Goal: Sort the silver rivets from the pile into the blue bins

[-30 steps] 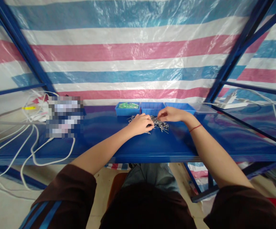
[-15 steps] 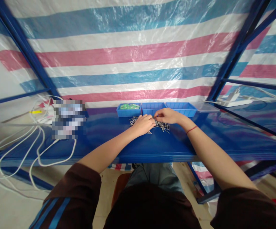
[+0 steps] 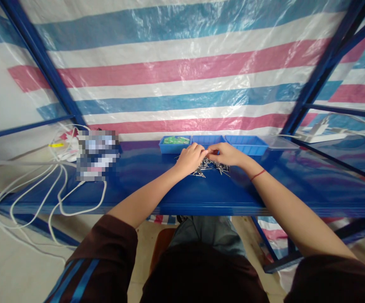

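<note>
My left hand (image 3: 191,158) and right hand (image 3: 226,154) seem to meet, fingers curled, around what I can't tell; a careless brush could scatter the thin silvery metal pins (image 3: 221,167).

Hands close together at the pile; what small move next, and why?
I'd probably ease the right hand slightly away from the left hand: the two meet, or nearly so, at the loose metal pieces, and any piece between them would be hidden.

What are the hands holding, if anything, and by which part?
Cannot tell: the left hand and right hand are close together by the metal pieces, but anything held is indistinct.
</note>
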A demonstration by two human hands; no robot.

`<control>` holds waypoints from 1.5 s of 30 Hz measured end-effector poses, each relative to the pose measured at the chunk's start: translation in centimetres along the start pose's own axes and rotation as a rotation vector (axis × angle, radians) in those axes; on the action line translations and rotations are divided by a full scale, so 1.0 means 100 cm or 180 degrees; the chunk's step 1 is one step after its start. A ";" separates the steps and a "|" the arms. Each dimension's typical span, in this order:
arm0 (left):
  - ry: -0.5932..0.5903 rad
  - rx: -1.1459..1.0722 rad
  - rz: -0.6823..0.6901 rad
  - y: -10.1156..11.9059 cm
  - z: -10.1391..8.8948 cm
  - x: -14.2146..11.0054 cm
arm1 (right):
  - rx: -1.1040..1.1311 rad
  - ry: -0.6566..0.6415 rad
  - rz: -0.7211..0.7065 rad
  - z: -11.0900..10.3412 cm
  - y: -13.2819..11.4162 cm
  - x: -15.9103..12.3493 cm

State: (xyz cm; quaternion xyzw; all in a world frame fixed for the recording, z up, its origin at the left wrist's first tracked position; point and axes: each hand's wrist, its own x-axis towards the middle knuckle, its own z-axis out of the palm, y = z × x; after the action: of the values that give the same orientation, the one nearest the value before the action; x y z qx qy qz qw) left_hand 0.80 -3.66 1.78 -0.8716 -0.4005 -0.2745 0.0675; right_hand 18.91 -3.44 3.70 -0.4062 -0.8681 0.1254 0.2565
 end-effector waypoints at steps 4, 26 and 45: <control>0.0222 -0.0754 -0.0057 -0.011 0.005 0.002 | 0.0353 0.0120 0.0000 0.003 0.003 0.003; 0.0935 -0.1347 -0.0114 -0.012 -0.003 0.001 | 0.0682 0.0600 0.0280 0.010 -0.001 0.008; 0.0631 -0.1140 -0.0419 -0.029 0.005 0.005 | -0.0535 0.2000 0.0204 -0.016 -0.010 0.024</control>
State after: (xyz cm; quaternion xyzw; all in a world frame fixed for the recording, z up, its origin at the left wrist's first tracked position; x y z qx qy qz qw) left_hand -0.89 -1.18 1.35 -0.8104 -0.3927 -0.4295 -0.0675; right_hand 17.85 -2.24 6.29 -0.4719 -0.7405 -0.0702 0.4733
